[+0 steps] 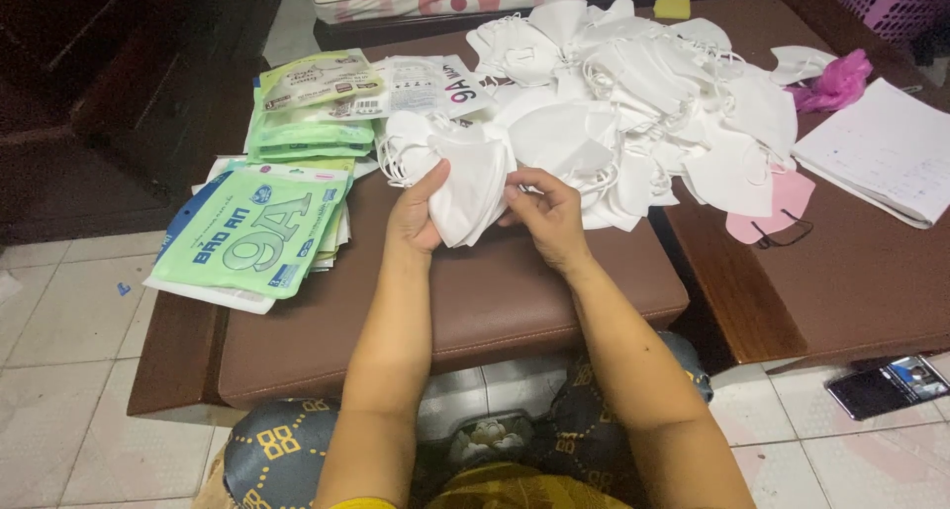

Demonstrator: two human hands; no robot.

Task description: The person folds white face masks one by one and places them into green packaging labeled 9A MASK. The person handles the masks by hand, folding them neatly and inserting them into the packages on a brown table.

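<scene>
My left hand (pixel 416 217) grips a small stack of folded white face masks (pixel 465 187) from the left side, thumb on top. On the stack's right edge my right hand (pixel 546 215) pinches the masks with its fingertips. Both hands hover over a brown padded bench top (pixel 475 296). Just beyond them lies a large loose pile of white masks (pixel 633 93), spread across the bench and onto the wooden table.
Green and white flat mask packets (pixel 252 232) are stacked at the left, more packets (pixel 312 113) behind them. A pink mask (pixel 777 212), a pink plastic bag (pixel 836 82) and a white notebook (pixel 886 148) lie on the wooden table (pixel 851 281). A phone (pixel 888 385) rests on the tiled floor.
</scene>
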